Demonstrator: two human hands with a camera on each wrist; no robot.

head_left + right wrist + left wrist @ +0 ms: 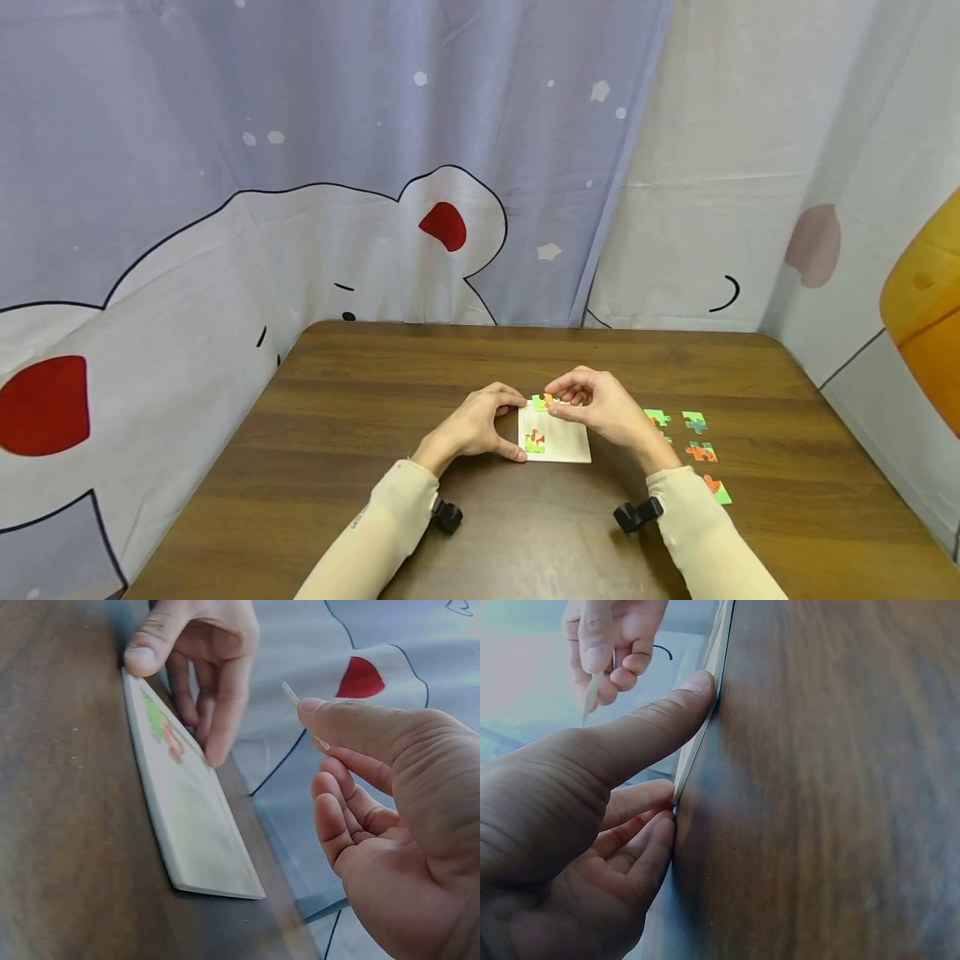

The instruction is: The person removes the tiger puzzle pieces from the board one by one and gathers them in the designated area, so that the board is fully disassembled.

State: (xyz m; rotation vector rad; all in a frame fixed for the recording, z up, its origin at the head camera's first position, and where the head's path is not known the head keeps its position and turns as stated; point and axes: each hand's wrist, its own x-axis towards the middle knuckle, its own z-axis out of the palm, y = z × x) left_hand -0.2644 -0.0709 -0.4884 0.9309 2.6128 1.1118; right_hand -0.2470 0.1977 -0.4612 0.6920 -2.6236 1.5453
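A pale, square puzzle board (566, 442) lies on the table in front of me. My left hand (474, 423) holds it by its left side, thumb at the near corner and fingers at the far one. One green-and-red puzzle piece (535, 442) sits in the board's near left corner. Over the far part of the board my right hand (606, 407) pinches a green-and-orange puzzle piece (540, 403) between thumb and index finger. In the right wrist view that held piece (290, 694) appears edge-on, raised above the board (206, 840).
Right of the board, several loose puzzle pieces lie on the wooden table, among them a green one (694, 422), a red one (701, 452) and a red-and-green one (717, 489). Some are partly hidden behind the right wrist. A printed curtain (360, 242) hangs behind the table (360, 367).
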